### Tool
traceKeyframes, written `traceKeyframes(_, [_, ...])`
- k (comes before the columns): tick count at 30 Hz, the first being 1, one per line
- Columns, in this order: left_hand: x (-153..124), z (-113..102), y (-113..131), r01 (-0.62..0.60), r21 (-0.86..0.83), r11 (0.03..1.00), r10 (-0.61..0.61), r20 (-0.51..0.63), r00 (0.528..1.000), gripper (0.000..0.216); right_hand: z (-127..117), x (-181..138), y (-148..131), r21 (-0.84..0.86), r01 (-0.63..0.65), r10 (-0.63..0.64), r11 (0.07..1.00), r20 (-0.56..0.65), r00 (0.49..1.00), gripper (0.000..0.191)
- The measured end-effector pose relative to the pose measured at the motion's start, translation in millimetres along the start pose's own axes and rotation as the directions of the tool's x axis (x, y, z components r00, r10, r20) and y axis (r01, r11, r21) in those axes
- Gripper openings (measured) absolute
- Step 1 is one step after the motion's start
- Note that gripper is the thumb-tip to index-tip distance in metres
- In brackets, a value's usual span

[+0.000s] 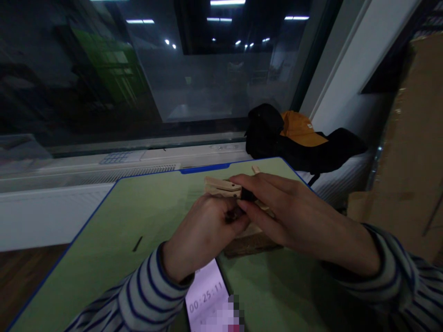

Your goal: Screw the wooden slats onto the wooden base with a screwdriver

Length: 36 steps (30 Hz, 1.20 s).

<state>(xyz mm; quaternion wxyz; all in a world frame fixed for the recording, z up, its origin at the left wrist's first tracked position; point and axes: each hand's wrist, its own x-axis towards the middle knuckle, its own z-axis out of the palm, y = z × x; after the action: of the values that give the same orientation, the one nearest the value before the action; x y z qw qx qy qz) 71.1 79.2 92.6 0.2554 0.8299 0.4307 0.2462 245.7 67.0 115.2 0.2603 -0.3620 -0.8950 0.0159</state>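
Note:
Over the green tabletop, both hands meet at a small pale wooden piece that has small dark dots on it. My right hand is closed, its thumb and index finger pinching a small black piece against the wood's near end. My left hand is closed around the lower part of the wooden piece, and its fingertips are mostly hidden. Below the hands lies a wooden block with a rough brown side. Another thin wooden end shows just behind my right hand's fingers.
A phone displaying 00:25:11 lies near the front. To the left rests a thin dark strip. Beyond the table are a window, a radiator, an orange cap on black cloth, and cardboard at right.

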Motion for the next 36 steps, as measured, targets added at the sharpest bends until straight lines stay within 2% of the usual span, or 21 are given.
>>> traceKeyframes(6, [-0.3, 1.4, -2.2, -0.026, -0.030, 0.999, 0.027, 0.014, 1.000, 0.018, 1.3, 1.4, -0.4, -0.020, -0.036, 0.036, 0.999, -0.006, 0.999, 0.038])
traceKeyframes(16, [0.1, 0.6, -3.5, -0.040, -0.092, 0.995, 0.043, 0.037, 0.998, 0.018, 2.9, -0.7, -0.5, -0.061, 0.015, -0.016, 0.998, -0.022, 1.000, 0.038])
traceKeyframes(20, [1.2, 1.0, -5.2, -0.063, -0.077, 0.995, 0.066, 0.037, 0.997, 0.018, 2.5, -1.6, -0.7, -0.070, 0.025, -0.027, 0.997, -0.027, 0.999, 0.042])
traceKeyframes(30, [1.9, -0.2, -2.0, -0.059, -0.054, 0.997, 0.061, 0.036, 0.998, 0.017, 3.1, -0.7, -1.9, -0.066, 0.057, -0.059, 0.996, -0.031, 0.998, 0.037])
traceKeyframes(36, [2.0, 0.5, -3.2, -0.026, -0.025, 0.999, 0.026, 0.011, 1.000, 0.017, 4.5, -1.1, -1.8, -0.064, 0.013, -0.015, 0.998, -0.043, 0.999, 0.035])
